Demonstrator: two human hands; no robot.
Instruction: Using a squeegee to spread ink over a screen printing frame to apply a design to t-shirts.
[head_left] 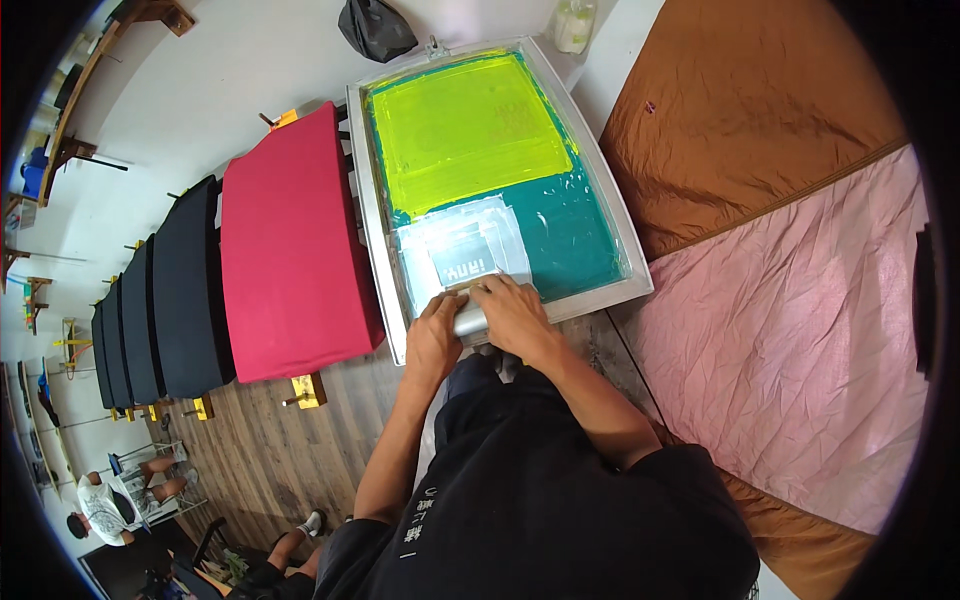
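- Head view looked down on a screen-printing frame (372, 200) with a silver metal rim, lying flat in the middle of the scene.
- Its mesh was teal (575, 235), with a bright yellow-green block (465, 125) filling the far part and a pale taped patch (455, 250) at the near left.
- Left of the frame ran a row of padded boards: a red one (295, 245) just beside it, then several dark ones (185, 290) receding to the far left.
- Under the boards was a wood-plank floor (270, 440); beyond them the floor was pale.
- On the right lay a brown cloth (740, 110) at the far side and a wrinkled pink cloth (800, 330) nearer, meeting along a diagonal seam.
- A black bag (377, 28) and a pale bottle (574, 24) sat on the far side of the frame.
- Other people (110, 505) sat at the near left, well apart from the work.
- Both forearms came up from the near edge, over black clothing.
- The left hand (433, 338) and right hand (513, 312) were side by side at the frame's near edge, palms down.
- Fingers of both hands curled over a grey squeegee (468, 322), holding it between them at the near edge of the taped patch.
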